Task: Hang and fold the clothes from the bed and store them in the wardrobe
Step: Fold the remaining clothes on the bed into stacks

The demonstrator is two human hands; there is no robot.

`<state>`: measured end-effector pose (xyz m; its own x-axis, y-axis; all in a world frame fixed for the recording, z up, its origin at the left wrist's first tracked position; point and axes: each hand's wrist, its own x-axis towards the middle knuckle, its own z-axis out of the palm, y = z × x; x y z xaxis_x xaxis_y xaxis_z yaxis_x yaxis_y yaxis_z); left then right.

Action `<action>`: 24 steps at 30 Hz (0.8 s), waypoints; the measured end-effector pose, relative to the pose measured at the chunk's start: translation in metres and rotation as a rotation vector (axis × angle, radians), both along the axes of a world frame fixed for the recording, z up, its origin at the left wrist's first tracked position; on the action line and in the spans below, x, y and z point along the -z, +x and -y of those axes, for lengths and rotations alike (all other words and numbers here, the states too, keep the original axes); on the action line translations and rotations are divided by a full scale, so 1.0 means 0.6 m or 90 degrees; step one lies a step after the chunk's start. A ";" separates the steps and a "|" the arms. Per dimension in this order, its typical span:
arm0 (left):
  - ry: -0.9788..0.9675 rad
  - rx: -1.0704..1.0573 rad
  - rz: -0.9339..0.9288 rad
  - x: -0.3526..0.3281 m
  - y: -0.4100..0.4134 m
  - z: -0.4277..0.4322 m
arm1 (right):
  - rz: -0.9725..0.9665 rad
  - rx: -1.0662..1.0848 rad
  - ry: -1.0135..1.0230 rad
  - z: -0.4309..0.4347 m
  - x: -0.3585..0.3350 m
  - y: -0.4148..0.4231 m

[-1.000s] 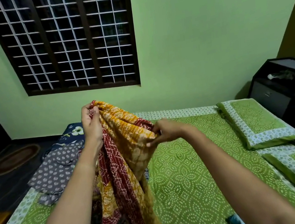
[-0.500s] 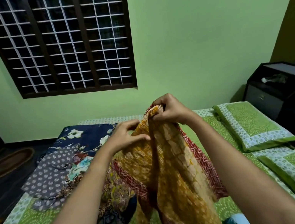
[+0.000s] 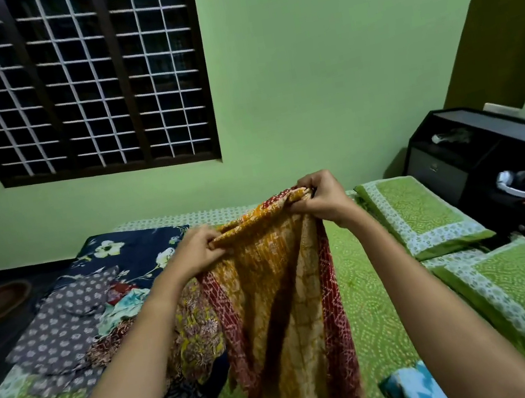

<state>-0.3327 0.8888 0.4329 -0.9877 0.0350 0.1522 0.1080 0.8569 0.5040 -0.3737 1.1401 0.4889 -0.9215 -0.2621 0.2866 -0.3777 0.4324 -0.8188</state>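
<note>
Cloth (image 3: 278, 300) pinched up above the bed (image 3: 375, 301)
Over the bed's middle, the left hand (image 3: 197, 251) and right hand (image 3: 323, 199) each pinch its top edge; that bunched edge may slip, or the trailing hem may drag the pile (image 3: 76, 317) by the left edge.

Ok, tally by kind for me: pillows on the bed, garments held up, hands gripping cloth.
Green printed pillows: 2 (far pillow, near pillow)
Mustard-and-red printed garment, held up: 1
Hands gripping it: 2 (left hand, right hand)
Total: 5
</note>
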 end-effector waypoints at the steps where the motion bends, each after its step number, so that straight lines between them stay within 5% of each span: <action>1: -0.012 -0.008 -0.041 -0.005 -0.001 0.003 | -0.008 0.023 0.019 -0.007 0.005 -0.002; 9: 0.092 -0.031 -0.290 -0.058 0.011 -0.024 | -0.086 0.180 0.312 -0.049 0.002 -0.004; 14: 0.140 -0.031 -0.222 -0.092 0.009 -0.034 | -0.087 0.264 0.109 -0.060 0.012 -0.005; 18: -0.019 -0.051 -0.142 -0.052 0.000 -0.020 | 0.036 0.257 0.067 -0.044 0.038 0.002; 24: -0.038 -0.063 -0.046 -0.013 -0.007 -0.026 | 0.241 0.123 -0.253 -0.040 0.055 0.002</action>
<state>-0.3367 0.9041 0.4408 -0.9733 -0.0508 0.2240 0.0558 0.8938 0.4450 -0.3723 1.1642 0.4561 -0.9994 -0.0180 -0.0297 0.0279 0.0956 -0.9950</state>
